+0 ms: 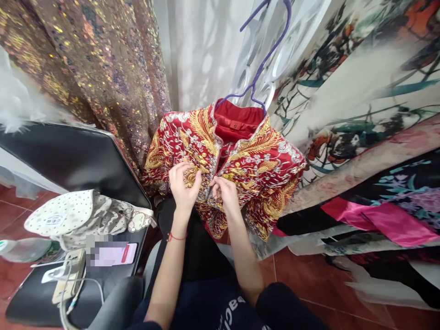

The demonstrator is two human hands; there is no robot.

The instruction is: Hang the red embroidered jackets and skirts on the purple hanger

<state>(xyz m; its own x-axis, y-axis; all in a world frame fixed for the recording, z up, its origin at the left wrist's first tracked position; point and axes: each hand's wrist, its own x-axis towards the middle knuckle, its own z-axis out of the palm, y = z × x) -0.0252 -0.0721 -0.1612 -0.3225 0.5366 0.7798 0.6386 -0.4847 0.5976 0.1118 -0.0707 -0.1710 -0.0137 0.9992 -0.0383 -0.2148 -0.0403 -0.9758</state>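
Note:
A red jacket [264, 169] with gold and silver embroidery hangs in front of me on a purple hanger [253, 85]. Its stand collar is open in a V, and a size label [235, 125] shows inside. My left hand [183, 185] is over the jacket's left-hand panel in view, fingers curved and thumb apart, with nothing visible in it. At the low point of the V, my right hand [225, 191] pinches at the front edge. What lies between those fingertips is too small to make out.
On the left, a black chair [68, 158] bears a dotted cloth bag [62, 215], a phone [129, 253] and a power strip [70, 275] with cables. A plastic bottle [27, 250] is beside them. A sequined cloth [103, 59] and printed garments [343, 114] hang around the jacket.

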